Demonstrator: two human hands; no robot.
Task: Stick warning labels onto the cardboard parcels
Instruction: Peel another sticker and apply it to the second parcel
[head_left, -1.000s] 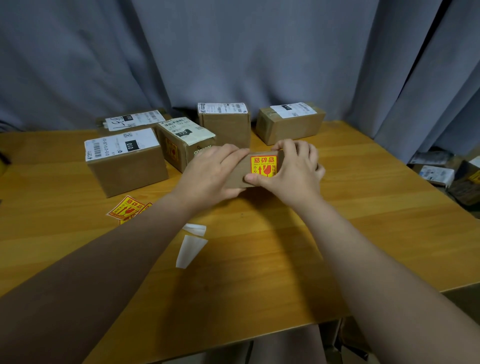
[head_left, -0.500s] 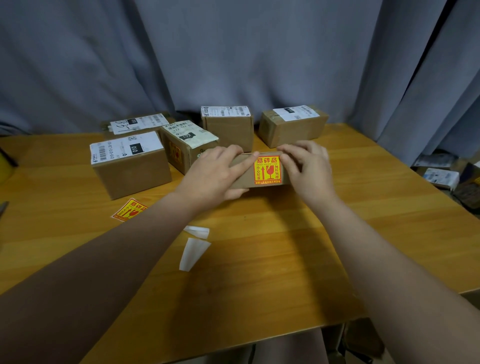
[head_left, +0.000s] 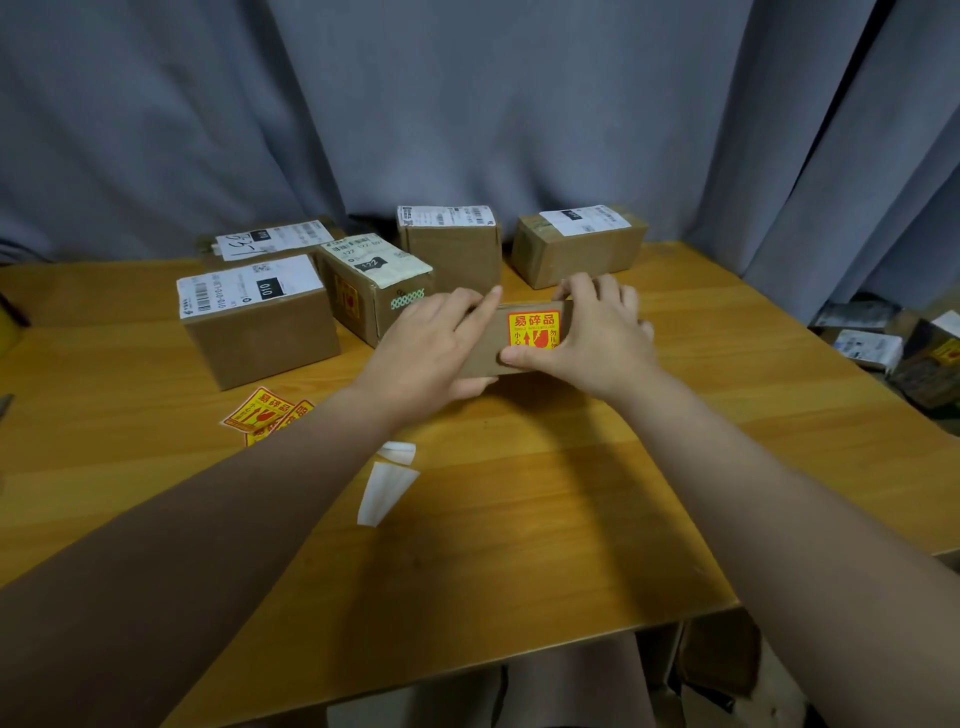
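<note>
The right thumb is pressed along the lower edge of the yellow warning label (head_left: 534, 329) on the near face of the small parcel (head_left: 485, 353), while the other right fingers (head_left: 597, 291) are curled over the parcel's top and far edge; the right hand (head_left: 597, 338) is thus clamped on the parcel, probably so that the label is rubbed flat against firm backing. The left fingers (head_left: 480, 306) are laid together over the parcel's top left corner, with the left thumb tucked under its near lower edge, so the left hand (head_left: 431, 348) is closed on the parcel too, seemingly to stop it sliding under the pressure. The parcel appears to be tilted up slightly towards the camera, though whether it is lifted clear of the table (head_left: 519, 519) cannot be told. Both forearms are stretched forward from the near edge of the table and converge on the parcel.

Behind the held parcel, five more parcels are gathered; on the nearest of them (head_left: 374, 291) a similar label is seen. To the left of the held parcel, spare labels (head_left: 265, 413) lie flat within easy reach, and nearer than it, white backing strips (head_left: 387, 491) have been dropped.
</note>
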